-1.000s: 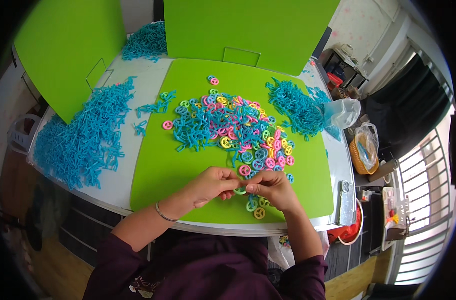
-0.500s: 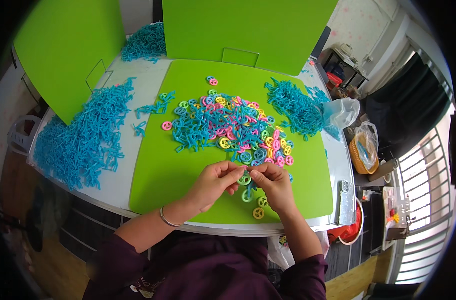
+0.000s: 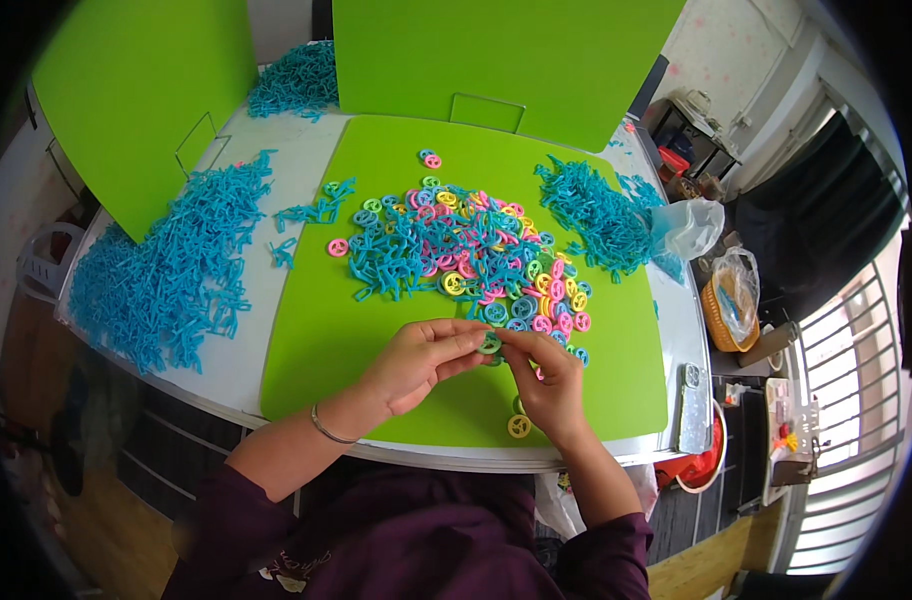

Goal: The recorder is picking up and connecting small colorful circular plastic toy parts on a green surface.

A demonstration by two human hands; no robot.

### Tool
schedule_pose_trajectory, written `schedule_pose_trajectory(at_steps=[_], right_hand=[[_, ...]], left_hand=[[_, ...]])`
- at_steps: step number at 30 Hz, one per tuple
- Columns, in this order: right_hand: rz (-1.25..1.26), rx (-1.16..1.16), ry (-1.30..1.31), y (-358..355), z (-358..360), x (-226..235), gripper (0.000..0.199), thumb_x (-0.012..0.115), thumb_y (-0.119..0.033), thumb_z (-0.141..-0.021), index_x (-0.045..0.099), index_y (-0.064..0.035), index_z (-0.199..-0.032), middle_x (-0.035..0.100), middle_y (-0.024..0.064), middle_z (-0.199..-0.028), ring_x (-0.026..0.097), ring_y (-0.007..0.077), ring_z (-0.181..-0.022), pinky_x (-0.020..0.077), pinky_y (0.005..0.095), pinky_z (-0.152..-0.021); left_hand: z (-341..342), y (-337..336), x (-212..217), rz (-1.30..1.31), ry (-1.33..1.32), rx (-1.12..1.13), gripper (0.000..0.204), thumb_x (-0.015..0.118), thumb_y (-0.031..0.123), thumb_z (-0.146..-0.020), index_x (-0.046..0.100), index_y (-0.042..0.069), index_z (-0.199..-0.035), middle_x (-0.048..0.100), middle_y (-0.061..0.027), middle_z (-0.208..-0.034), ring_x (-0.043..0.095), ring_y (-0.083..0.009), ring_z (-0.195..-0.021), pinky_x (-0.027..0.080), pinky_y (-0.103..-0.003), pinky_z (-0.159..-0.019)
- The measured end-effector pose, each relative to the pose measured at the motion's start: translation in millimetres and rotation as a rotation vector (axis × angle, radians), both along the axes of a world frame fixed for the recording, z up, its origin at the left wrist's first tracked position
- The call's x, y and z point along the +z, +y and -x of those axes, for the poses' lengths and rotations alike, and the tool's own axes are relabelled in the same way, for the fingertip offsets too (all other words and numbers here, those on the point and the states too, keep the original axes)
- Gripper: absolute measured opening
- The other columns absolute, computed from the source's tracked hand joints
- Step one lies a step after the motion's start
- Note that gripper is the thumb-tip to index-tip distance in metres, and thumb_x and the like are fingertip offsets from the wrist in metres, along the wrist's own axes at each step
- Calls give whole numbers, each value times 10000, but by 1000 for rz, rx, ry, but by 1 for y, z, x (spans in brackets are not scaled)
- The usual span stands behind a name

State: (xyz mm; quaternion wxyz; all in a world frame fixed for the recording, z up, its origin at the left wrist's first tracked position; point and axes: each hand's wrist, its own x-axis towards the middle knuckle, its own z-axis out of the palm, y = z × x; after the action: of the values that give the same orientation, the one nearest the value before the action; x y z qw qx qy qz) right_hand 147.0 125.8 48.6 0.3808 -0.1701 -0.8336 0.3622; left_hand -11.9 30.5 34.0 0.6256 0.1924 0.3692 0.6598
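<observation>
Daylight let in thru barred window, far R; dk cloth hung next to it. Pale wall w/ pinkish spots seen top R. White plastic chair set far L; floor tiled dk, pale joints.

The held green wheel is partly hidden, its details unclear.

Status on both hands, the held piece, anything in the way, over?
Left hand pinching a green, round, spoked plastic wheel. Right hand at its edge, grip unclear. Heap of turquoise plastic links and multicoloured wheels beyond the hands, not between them.
</observation>
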Motion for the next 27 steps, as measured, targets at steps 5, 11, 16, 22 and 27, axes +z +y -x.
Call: schedule_pose_trajectory(at_steps=[5, 11, 16, 22, 27], right_hand=[[-103, -41, -28, -2, 0, -2, 230, 634, 74, -791, 682, -21, -995, 657, 97, -831, 641, 174, -718, 496, 262, -627], [-98, 60, -85, 2, -6, -1, 244, 627, 82, -789, 686, -29, -998, 644, 92, -816, 630, 175, -714, 497, 263, -628], [-28, 171, -153, 9, -12, 5, 248, 613, 77, -798, 684, -41, -1005, 627, 93, -817, 613, 199, -706, 486, 287, -624], [182, 198, -244, 8, -12, 13, 204, 603, 75, -804, 694, -39, -947, 631, 77, -842, 601, 174, -768, 475, 272, -672], [82, 287, -283, 13, -14, 11, 242, 600, 66, -801, 687, -59, -990, 601, 97, -819, 595, 221, -752, 467, 293, -652]], left_hand=[[2, 0, 3, 111, 12, 20, 217, 593, 84, -898, 597, -4, -1096, 638, -74, -1028, 642, -193, -932, 528, -280, -843], [6, 0, 0, 174, 55, -18, 196, 611, 72, -881, 605, -8, -1061, 647, -78, -984, 653, -205, -885, 540, -284, -799], [9, 2, -5, 189, 37, -85, 194, 622, 63, -867, 613, -14, -1045, 652, -79, -950, 661, -195, -847, 549, -275, -763], [16, 2, 1, 238, 20, -221, 204, 630, 63, -854, 621, -24, -1039, 661, -94, -930, 667, -176, -787, 561, -272, -727], [18, 2, -1, 244, 137, -255, 235, 633, 41, -836, 613, -51, -1051, 660, -98, -939, 663, -177, -777, 569, -281, -733]])
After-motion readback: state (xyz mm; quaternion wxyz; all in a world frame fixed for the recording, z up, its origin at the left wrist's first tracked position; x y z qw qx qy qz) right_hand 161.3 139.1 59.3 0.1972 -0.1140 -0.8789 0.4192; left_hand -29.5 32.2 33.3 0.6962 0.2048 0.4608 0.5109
